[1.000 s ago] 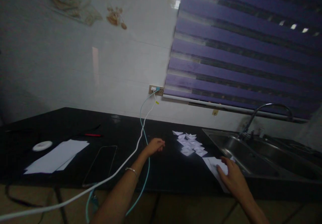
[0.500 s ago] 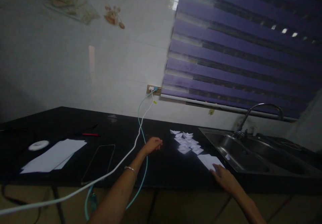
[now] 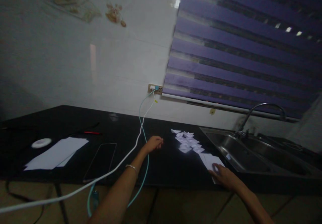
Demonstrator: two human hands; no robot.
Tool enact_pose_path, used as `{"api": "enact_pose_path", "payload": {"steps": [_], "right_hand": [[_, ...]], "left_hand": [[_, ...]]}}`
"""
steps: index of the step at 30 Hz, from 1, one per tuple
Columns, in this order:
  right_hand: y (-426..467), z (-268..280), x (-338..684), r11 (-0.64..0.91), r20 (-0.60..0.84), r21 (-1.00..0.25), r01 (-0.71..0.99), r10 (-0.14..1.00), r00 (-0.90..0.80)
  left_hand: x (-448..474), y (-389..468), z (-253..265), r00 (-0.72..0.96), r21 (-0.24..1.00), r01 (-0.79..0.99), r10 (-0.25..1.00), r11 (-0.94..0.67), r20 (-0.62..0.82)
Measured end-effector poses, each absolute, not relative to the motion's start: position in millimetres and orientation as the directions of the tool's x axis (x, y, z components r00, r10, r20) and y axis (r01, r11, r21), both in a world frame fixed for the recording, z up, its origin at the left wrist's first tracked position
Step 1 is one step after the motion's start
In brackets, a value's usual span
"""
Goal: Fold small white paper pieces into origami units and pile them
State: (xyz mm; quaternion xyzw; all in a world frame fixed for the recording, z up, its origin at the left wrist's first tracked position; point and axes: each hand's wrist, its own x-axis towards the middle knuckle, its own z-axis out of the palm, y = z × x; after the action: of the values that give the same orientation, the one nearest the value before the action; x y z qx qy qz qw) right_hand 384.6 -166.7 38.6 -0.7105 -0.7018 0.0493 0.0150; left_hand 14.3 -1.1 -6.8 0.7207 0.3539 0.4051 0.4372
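My left hand (image 3: 154, 143) hovers over the middle of the counter with its fingers curled in, and nothing shows in them. A bracelet circles that wrist. My right hand (image 3: 222, 176) is at the counter's front, its fingers closed on the near edge of white paper sheets (image 3: 209, 160). One paper corner sticks out below the fingers. Just behind these sheets lies a cluster of several folded white paper boats (image 3: 188, 142), between my hands and farther back.
A steel sink (image 3: 241, 153) with a curved faucet (image 3: 261, 105) is at right. Left lie a paper stack (image 3: 59, 152), a phone (image 3: 102, 160), a white roll (image 3: 41, 143) and a red pen (image 3: 92, 133). White (image 3: 125, 157) and teal (image 3: 147, 170) cables hang from the outlet (image 3: 155, 89).
My right hand has shifted slightly on the sheets, and a paper corner now shows beneath it. My left hand stays nearly still. The whole view has moved a little.
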Motion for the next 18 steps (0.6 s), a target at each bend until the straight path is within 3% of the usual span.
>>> {"api": "enact_pose_path", "payload": {"steps": [5, 9, 13, 18], "right_hand": [[-163, 36, 395, -0.045, -0.028, -0.039, 0.998, 0.999, 0.044], [-159, 32, 410, -0.068, -0.046, -0.076, 0.995, 0.997, 0.064], [-157, 27, 417, 0.012, -0.027, -0.148, 0.989, 1.000, -0.016], [-161, 18, 413, 0.045, 0.031, -0.109, 0.993, 0.999, -0.042]], "left_hand": [[15, 3, -11, 0.422, 0.922, 0.143, 0.865, -0.360, 0.272], [16, 3, -11, 0.412, 0.920, 0.165, 0.872, -0.355, 0.263], [15, 0, -8, 0.414, 0.918, 0.169, 0.871, -0.358, 0.263], [15, 0, -8, 0.421, 0.926, 0.152, 0.870, -0.345, 0.256]]}}
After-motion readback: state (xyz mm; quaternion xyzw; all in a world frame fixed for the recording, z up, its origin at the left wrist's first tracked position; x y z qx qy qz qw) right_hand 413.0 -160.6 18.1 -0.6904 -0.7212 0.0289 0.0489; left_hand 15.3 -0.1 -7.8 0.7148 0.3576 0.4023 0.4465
